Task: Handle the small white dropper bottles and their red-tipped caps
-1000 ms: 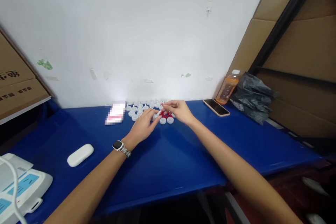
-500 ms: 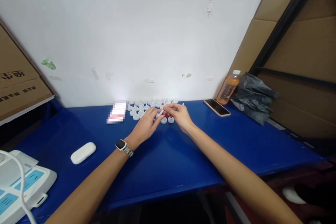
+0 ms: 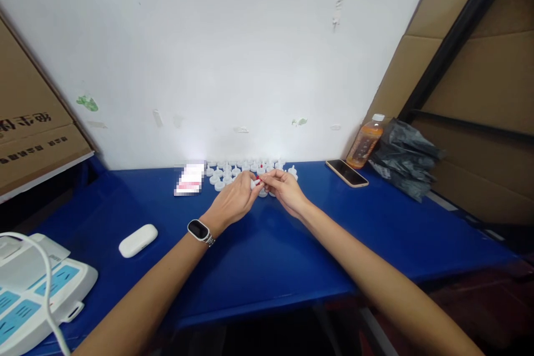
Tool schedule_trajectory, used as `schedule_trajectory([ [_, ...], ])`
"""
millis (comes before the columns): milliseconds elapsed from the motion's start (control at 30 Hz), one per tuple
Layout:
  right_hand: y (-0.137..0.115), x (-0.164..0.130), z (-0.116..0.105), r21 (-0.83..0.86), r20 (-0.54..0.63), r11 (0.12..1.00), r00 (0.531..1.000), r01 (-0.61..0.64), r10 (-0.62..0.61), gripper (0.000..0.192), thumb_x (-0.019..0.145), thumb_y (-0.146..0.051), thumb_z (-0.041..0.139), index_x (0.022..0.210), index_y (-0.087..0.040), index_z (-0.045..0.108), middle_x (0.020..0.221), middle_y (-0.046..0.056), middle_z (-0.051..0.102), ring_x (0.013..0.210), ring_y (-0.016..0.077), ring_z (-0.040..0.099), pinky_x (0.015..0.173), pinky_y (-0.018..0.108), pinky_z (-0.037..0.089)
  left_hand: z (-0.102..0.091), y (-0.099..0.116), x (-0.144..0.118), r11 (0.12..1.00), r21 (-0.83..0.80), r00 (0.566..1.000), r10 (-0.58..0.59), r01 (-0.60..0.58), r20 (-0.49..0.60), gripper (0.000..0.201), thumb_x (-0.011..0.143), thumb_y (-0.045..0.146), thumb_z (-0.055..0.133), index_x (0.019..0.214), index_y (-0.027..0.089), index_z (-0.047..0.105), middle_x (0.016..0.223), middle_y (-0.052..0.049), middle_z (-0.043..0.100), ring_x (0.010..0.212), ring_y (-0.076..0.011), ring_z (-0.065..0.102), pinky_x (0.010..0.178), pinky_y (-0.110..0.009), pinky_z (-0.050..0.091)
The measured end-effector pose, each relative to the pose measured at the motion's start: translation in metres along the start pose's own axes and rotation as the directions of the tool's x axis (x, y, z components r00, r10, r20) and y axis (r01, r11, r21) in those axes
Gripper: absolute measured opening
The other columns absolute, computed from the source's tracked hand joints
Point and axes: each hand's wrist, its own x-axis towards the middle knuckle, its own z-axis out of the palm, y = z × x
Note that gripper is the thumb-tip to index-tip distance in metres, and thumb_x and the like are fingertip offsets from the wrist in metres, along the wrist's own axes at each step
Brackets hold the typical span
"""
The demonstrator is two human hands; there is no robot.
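One white wall [image 3: 233, 55] backs a blue counter [image 3: 258, 267]. Above it, the left hand [image 3: 233, 197] grips one white nozzle [image 3: 254, 184]; the right hand [image 3: 287, 192] pinches a tiny red cap [image 3: 257, 178] at its tip, before clustered white nozzle lids [image 3: 219, 185].

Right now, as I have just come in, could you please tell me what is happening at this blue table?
At the blue table, a person's left hand holds a small white piece, and the right hand is at its tip, where a red piece shows; the right grip is partly hidden. White caps sit grouped behind, near the wall.
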Motion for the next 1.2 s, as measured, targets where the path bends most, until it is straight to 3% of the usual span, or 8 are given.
schedule_trajectory([
  [600,0.000,-0.004,0.001,-0.068,0.032,0.996,0.998,0.061,-0.059,0.034,0.064,-0.044,0.085,0.071,-0.018,0.064,0.072,0.002,0.068,0.063,0.0121,0.057,0.066,0.027,0.045,0.005,0.001,-0.002,0.965,-0.261,0.999,-0.018,0.028,0.040,0.027,0.103,0.043,0.026,0.109,0.019,0.036,0.092,-0.010,0.062,0.083,-0.0252,0.067,0.074,-0.039,0.052],
  [767,-0.002,-0.008,0.000,-0.053,0.098,0.997,0.993,0.064,-0.059,0.032,0.068,-0.042,0.083,0.073,-0.017,0.063,0.073,0.001,0.068,0.065,0.0110,0.057,0.067,0.026,0.045,0.005,0.003,-0.004,0.919,-0.390,0.998,-0.043,0.058,0.046,0.028,0.103,0.045,0.027,0.109,0.020,0.037,0.094,-0.008,0.062,0.086,-0.0225,0.066,0.079,-0.037,0.050],
  [900,-0.013,0.001,-0.007,-0.191,0.158,0.977,0.985,0.099,-0.069,0.031,0.074,-0.044,0.077,0.077,-0.017,0.062,0.069,0.001,0.067,0.060,0.0112,0.056,0.063,0.026,0.044,0.001,-0.001,-0.001,0.907,-0.413,0.997,-0.058,0.077,0.059,0.033,0.102,0.048,0.030,0.118,0.020,0.039,0.101,-0.007,0.061,0.090,-0.0206,0.064,0.082,-0.036,0.049],
  [1033,-0.027,0.035,-0.017,-0.507,0.109,0.824,0.967,0.253,-0.230,0.023,0.079,-0.038,0.071,0.079,-0.017,0.063,0.070,0.002,0.068,0.063,0.0133,0.059,0.062,0.026,0.044,-0.007,-0.020,0.005,0.939,-0.326,0.993,-0.119,0.105,-0.024,0.034,0.102,0.045,0.029,0.119,0.020,0.045,0.092,-0.004,0.060,0.083,-0.0192,0.060,0.078,-0.035,0.047],
  [1200,-0.029,0.085,-0.014,-0.859,0.228,0.422,0.955,0.290,-0.191,0.006,0.081,-0.018,0.062,0.078,-0.015,0.066,0.073,0.004,0.070,0.066,0.0139,0.061,0.062,0.024,0.043,-0.009,-0.046,0.008,0.981,-0.179,0.995,-0.082,0.070,-0.060,0.024,0.098,0.036,0.042,0.089,0.020,0.057,0.084,-0.004,0.059,0.078,-0.0194,0.057,0.073,-0.034,0.044],
])
